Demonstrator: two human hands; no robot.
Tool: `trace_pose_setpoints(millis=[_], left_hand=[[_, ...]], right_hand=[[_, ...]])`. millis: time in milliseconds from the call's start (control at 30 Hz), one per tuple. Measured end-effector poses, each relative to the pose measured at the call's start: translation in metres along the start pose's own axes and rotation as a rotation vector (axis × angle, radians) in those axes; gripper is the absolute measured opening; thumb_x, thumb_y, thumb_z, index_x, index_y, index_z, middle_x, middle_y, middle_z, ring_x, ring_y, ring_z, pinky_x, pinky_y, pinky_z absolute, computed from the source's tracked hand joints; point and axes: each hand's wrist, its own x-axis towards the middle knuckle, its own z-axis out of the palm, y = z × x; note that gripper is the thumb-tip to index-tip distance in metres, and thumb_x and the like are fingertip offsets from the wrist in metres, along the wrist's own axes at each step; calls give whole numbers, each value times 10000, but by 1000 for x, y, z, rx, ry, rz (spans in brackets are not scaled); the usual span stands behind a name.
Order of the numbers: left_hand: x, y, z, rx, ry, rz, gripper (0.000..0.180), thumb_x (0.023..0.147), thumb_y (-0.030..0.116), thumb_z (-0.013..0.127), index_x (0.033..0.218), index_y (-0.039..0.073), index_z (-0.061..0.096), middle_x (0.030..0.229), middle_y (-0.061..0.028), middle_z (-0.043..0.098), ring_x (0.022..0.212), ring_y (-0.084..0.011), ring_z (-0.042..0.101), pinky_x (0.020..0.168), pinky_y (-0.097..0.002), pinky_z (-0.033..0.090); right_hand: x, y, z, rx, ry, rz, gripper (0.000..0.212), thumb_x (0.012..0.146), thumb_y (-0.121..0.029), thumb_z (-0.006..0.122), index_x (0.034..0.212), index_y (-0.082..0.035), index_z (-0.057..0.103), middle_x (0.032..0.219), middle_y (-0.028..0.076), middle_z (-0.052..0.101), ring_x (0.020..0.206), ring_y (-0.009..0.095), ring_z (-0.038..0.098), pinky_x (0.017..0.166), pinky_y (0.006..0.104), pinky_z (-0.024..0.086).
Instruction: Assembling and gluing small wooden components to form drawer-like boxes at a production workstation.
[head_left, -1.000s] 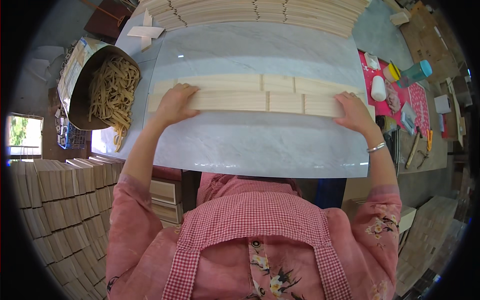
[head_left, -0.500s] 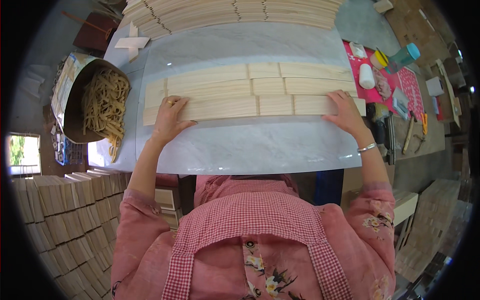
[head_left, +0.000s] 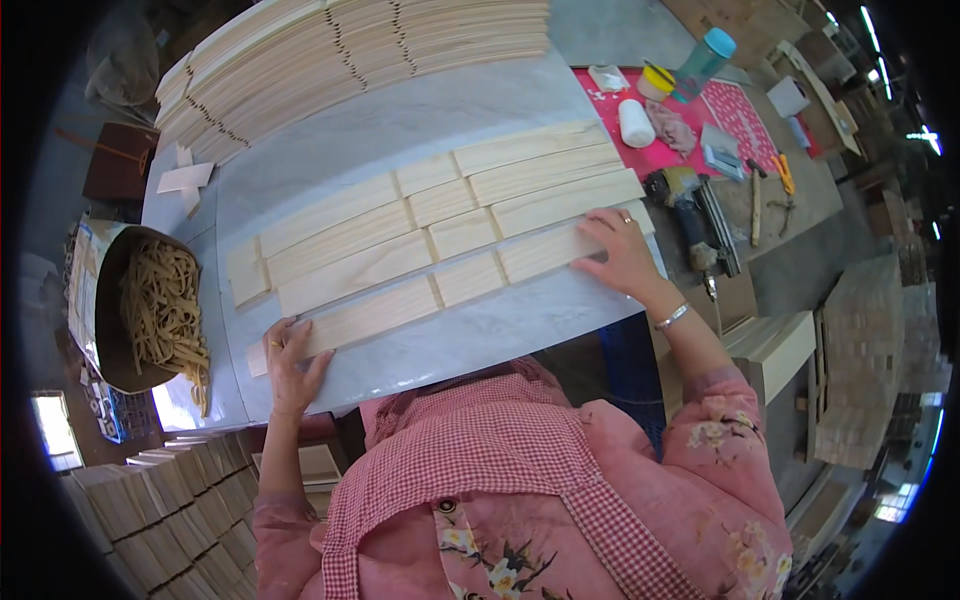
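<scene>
A pale wooden strip [head_left: 385,308], crossed by two seams or grooves, lies slantwise near the table's front edge. My left hand [head_left: 290,362] holds its left end, fingers on top and thumb along the near side. At the opposite end my right hand [head_left: 622,250] grips it the same way, with a ring and a bracelet showing. Behind it, past a narrow gap, several similar strips [head_left: 355,270] lie side by side in close rows with their seams staggered. Slight blur softens my left fingertips.
Tall stacked slats [head_left: 300,60] fill the table's back. A tub of wood-coloured strips [head_left: 95,300] stands left. On the right are a nail gun [head_left: 690,215], a hammer [head_left: 755,205], a teal-lidded bottle [head_left: 705,65] and a white container [head_left: 635,124]. More wood is piled [head_left: 190,510] lower left.
The near strip, earlier close against the rows, now lies apart from them, nearer me. Both hands have come along with it. The whole view has turned, so the table appears slanted.
</scene>
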Motion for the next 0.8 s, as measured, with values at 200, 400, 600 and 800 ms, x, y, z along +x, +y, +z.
trace_pose_setpoints(millis=[200, 400, 600, 800], left_hand=[[-1, -21, 2, 186, 85, -37, 806, 699, 331, 863, 1398, 90, 542, 1407, -175, 483, 1303, -378, 441, 1093, -462, 368], [-3, -41, -5, 386, 68, -369, 1016, 650, 423, 890, 1497, 104, 430, 1545, -192, 371, 1431, -397, 328, 1146, -476, 317], [-3, -53, -4, 320, 24, -494, 1114, 618, 454, 907, 1520, 65, 382, 1600, -204, 299, 1474, -394, 279, 1177, -468, 292], [-2, -59, -5, 282, 14, -503, 1120, 620, 435, 910, 1514, 23, 378, 1595, -228, 294, 1458, -402, 308, 1181, -454, 301]], right_hand=[[-5, 47, 16, -35, 209, 228, 438, 794, -174, 716, 1202, -58, 607, 1201, 134, 600, 1034, 361, 563, 942, 424, 457], [-12, 78, 23, -217, 314, 512, 370, 840, -122, 656, 1199, -46, 607, 1178, 154, 607, 1000, 369, 568, 905, 435, 478], [-7, 69, 27, -175, 321, 520, 333, 854, -79, 624, 1183, -38, 604, 1140, 153, 610, 973, 366, 567, 876, 433, 488], [-11, 67, 41, -157, 471, 493, 301, 847, -52, 612, 1147, -36, 607, 1103, 151, 606, 957, 363, 565, 869, 439, 485]])
